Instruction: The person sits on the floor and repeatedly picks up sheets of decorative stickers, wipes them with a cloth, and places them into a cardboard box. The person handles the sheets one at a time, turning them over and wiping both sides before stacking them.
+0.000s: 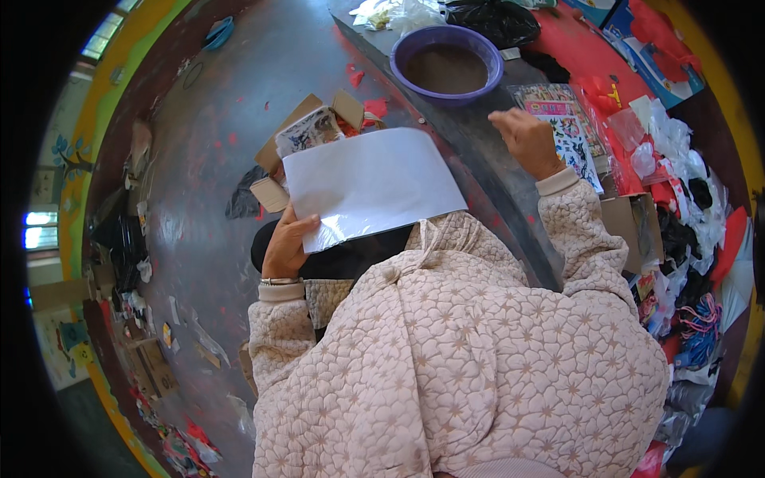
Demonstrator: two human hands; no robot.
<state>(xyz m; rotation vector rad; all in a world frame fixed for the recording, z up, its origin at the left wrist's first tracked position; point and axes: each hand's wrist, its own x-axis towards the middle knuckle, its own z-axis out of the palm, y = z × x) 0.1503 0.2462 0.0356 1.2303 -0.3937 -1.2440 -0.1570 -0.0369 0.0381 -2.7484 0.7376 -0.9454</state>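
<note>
My left hand (291, 243) grips a large white glossy sheet (374, 179) by its near left corner, thumb on top. The sheet lies above my lap and partly covers an opened cardboard box (275, 151). In that box is a printed sheet with dark figures (309, 134). My right hand (526, 143) is raised off to the right, away from the white sheet, its fingers curled together. Whatever it may hold is hidden by the fingers. Just right of it lies a white sheet of small colourful pictures (572, 147). Beyond it stands a purple basin (446, 99) of murky water.
A dark bench or board (486, 183) runs diagonally under the basin. Plastic bags (677, 151) and scraps are heaped along the right. A black plastic bag (498, 22) sits behind the basin. Cardboard (151, 366) and litter line the left wall, with a blue bowl (218, 34) farther back.
</note>
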